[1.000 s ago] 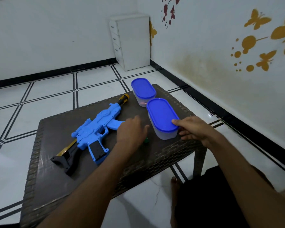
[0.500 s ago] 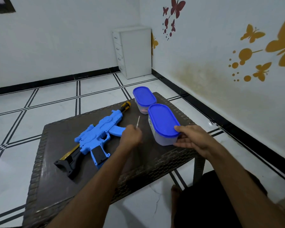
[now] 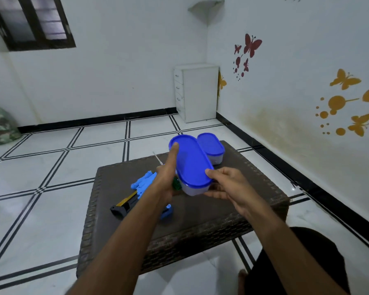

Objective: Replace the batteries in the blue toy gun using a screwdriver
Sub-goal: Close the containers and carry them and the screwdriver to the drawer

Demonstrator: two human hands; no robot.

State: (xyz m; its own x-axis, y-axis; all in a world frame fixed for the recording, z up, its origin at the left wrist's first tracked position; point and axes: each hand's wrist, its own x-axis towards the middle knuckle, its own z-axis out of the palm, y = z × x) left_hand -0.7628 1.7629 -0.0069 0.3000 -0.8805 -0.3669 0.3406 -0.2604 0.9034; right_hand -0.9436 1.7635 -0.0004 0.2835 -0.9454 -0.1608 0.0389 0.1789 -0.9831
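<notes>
Near container [image 3: 191,165] is held up off the surface [image 3: 254,184], mid-frame, long axis running from upper left to lower right, blue lid still on. Right hand [image 3: 228,186] grips its near/lower-right end: thumb on the lid edge, fingers curled under the clear base. Left hand [image 3: 165,177] sits on the container's left side, index finger extended along the lid up to the far rim; remaining fingers are curled round the screwdriver [image 3: 175,183]. Green handle shows at the palm, thin shaft pokes out toward upper left. So both hands are occupied.

Blue toy gun [image 3: 144,184] lies on the surface left of center, directly under/behind the left forearm, partly hidden. Long axis approx lower left to upper right, black stock end toward lower left. Battery cover not visible from here. Left hand is the nearer one to the gun; right hand is well apart from it, w/ container between.

Second lidded container [image 3: 211,146] stands on the surface just behind, touching or nearly so; can't tell which.

Judgement: lid removal likely next, peel probably from the far rim where the index finger lies. Contents can't be made out.
</notes>
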